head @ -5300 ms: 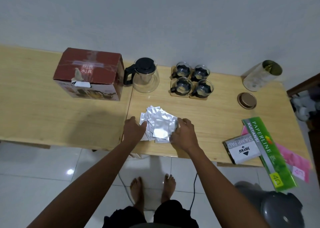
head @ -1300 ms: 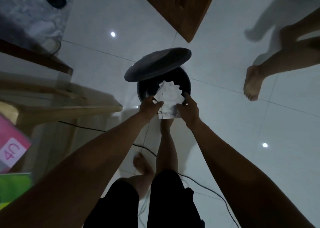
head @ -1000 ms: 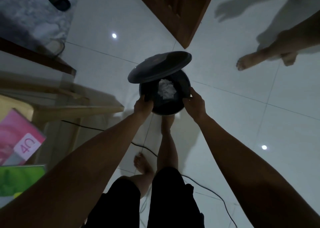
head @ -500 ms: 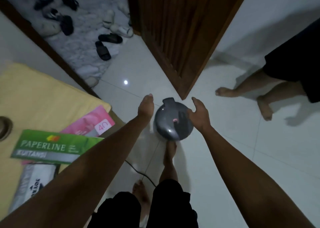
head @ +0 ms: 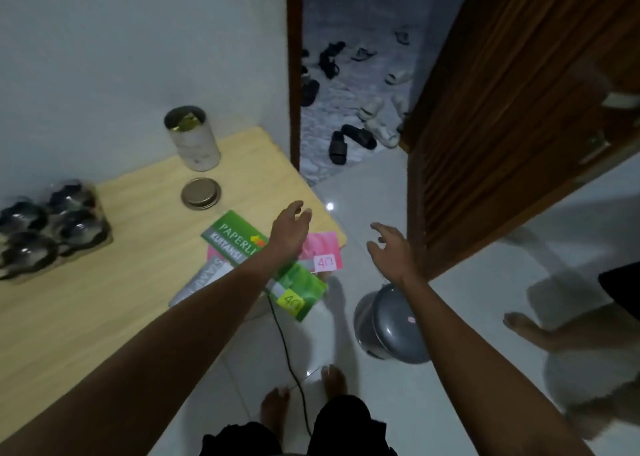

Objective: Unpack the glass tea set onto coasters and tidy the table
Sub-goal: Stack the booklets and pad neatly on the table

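Several glass cups (head: 48,227) sit on wooden coasters (head: 104,244) at the left edge of the wooden table (head: 104,303). My left hand (head: 289,230) hovers open over the table's right corner, above a green receipt book (head: 235,237). My right hand (head: 391,251) hangs open in the air beyond the table edge, above the floor. The grey pedal bin (head: 391,324) stands on the floor below my right forearm with its lid down. Neither hand holds anything.
An open tin canister (head: 192,140) and its round lid (head: 201,193) stand at the table's back. A pink booklet (head: 322,253) and a stamp pad box (head: 201,282) lie under the green book. A wooden door (head: 502,109), a floor cable (head: 287,348) and another person's foot (head: 526,327) are nearby.
The silver wrappers went from my hands into the bin and its lid closed. Both hands have since let go, risen from the bin and turned back toward the table.
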